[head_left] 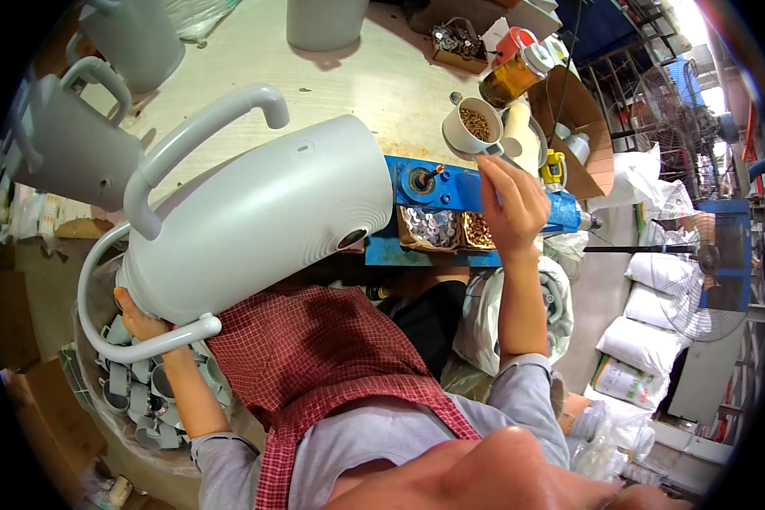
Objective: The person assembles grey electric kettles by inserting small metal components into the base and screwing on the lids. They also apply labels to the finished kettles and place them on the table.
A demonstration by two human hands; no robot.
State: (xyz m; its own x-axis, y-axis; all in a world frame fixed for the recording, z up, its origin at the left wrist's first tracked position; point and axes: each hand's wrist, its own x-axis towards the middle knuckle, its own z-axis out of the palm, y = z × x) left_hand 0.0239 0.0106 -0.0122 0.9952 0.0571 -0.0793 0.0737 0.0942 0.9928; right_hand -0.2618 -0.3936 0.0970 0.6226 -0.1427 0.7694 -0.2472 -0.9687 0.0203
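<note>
My left hand (pixel 140 321) holds a pale grey vacuum-jug casing (pixel 263 217) at its narrower end, with the palm and most fingers hidden beneath it. The casing lies tilted over my lap, its wide end against a blue bench machine (pixel 463 189). A curved side handle (pixel 195 136) and a swinging hoop handle (pixel 85 289) are fitted to it. My right hand (pixel 514 204) is raised over the machine, beside a white cup (pixel 466 134) of small brass-coloured parts. Its fingers are closed together; what they hold, if anything, is hidden. A copper-coloured piece (pixel 433 173) stands on the machine's round seat.
Small trays of washers (pixel 429 228) and copper-coloured parts (pixel 478 229) sit along the machine. More casings (pixel 76 136) stand at left. A bag of grey handle parts (pixel 153 395) is at lower left. A jar (pixel 514 76) and fans (pixel 697 280) are at right.
</note>
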